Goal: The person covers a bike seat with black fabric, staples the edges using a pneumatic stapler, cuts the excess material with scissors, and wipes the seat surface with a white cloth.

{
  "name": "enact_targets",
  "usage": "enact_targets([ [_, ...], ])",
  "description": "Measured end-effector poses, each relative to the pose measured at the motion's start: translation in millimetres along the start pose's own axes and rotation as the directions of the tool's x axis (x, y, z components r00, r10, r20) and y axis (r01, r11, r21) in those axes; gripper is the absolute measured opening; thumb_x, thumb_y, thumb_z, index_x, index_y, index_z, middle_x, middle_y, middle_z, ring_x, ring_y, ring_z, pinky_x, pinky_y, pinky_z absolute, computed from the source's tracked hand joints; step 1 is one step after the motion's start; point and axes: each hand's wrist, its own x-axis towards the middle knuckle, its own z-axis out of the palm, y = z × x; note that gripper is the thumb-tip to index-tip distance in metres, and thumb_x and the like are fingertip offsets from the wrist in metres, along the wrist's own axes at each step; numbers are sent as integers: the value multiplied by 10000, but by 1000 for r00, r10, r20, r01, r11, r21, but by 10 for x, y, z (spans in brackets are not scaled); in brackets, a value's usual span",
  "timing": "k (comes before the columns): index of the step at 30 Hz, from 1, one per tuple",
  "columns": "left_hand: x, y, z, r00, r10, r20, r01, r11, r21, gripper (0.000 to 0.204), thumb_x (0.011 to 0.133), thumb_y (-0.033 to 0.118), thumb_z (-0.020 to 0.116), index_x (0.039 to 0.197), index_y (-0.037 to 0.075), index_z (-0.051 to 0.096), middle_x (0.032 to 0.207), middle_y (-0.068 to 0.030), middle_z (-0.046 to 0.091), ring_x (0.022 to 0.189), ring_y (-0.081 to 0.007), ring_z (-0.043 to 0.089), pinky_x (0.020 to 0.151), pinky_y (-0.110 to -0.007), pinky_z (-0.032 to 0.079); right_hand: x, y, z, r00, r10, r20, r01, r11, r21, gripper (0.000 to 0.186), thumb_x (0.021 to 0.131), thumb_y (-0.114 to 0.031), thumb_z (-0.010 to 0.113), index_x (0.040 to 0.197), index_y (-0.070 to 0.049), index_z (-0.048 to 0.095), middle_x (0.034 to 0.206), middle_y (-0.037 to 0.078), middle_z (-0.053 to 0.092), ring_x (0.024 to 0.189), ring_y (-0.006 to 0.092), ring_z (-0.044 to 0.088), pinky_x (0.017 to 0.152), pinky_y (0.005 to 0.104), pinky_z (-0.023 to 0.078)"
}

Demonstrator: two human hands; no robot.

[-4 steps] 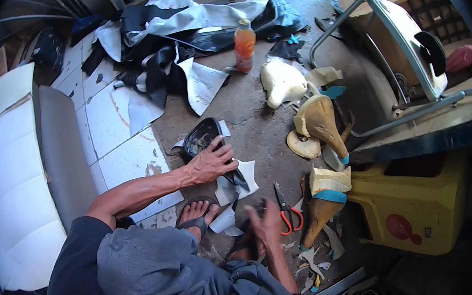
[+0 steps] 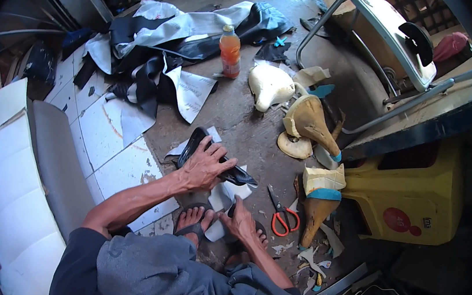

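My left hand point(image 2: 204, 164) is closed over the top of a black shell shaped like a bicycle saddle point(image 2: 238, 176), which is tilted on edge above the floor in front of my feet. My right hand point(image 2: 242, 224) is just below it, thumb and forefinger apart, beside pale sheet scraps point(image 2: 216, 231) by my sandalled feet. A small dark piece lies by its fingertips; whether they touch it I cannot tell. Scissors with orange handles point(image 2: 282, 218) lie on the floor to the right of that hand.
Cream saddle foam point(image 2: 272, 86) and brown saddle-shaped forms point(image 2: 316, 121) lie at the right, near a yellow plastic stool point(image 2: 416, 197). An orange drink bottle point(image 2: 230, 53) stands before heaped black and grey sheet material point(image 2: 185, 34). A white padded seat point(image 2: 8, 180) is at the left.
My left hand has tipped the black shell so its hollow side no longer faces up. My right hand has moved left and up toward the scraps. The whole view has shifted slightly.
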Motion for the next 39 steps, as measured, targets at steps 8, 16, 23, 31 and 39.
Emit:
enact_targets([
  [8, 17, 128, -519, 963, -253, 90, 267, 930, -253, 667, 717, 375, 835, 1296, 107, 642, 1013, -174, 538, 991, -339, 511, 936, -473, 370, 324, 659, -1242, 902, 173, -397, -10, 925, 380, 506, 900, -233, 632, 1319, 44, 566, 1153, 243, 680, 1045, 353, 674, 937, 426, 513],
  [16, 67, 290, 251, 975, -129, 179, 153, 980, -125, 597, 685, 237, 826, 1238, 107, 639, 1037, -167, 537, 1066, -345, 506, 975, -465, 366, 44, -114, -1417, 895, -139, -423, 235, 954, 184, 409, 914, -254, 710, 1237, -18, 628, 1111, 168, 636, 1033, 294, 638, 896, 404, 512],
  [23, 86, 378, 734, 979, -69, 192, 70, 998, 4, 522, 741, 290, 776, 1210, 106, 641, 1126, -162, 569, 1147, -335, 524, 1080, -501, 316, 424, 280, -579, 920, -298, -253, 278, 954, -114, 350, 890, -225, 716, 1189, -50, 667, 993, 174, 670, 959, 369, 650, 842, 437, 517],
  [31, 104, 477, 819, 964, -134, 229, 162, 981, -108, 489, 841, 467, 712, 1202, 142, 648, 1084, -63, 638, 1123, -244, 597, 1117, -585, 268, 547, 386, -411, 919, -138, -369, 132, 990, -42, 208, 978, -211, 604, 966, -6, 631, 890, 202, 642, 845, 396, 640, 744, 468, 487],
  [39, 305, 343, 740, 919, -121, 375, 180, 976, -126, 458, 855, 463, 700, 1179, 142, 656, 1078, -56, 640, 1106, -235, 610, 1111, -577, 269, 430, -37, -623, 832, -263, -488, 325, 945, 44, 209, 971, -196, 622, 1054, -4, 615, 895, 207, 629, 821, 361, 644, 736, 419, 505],
])
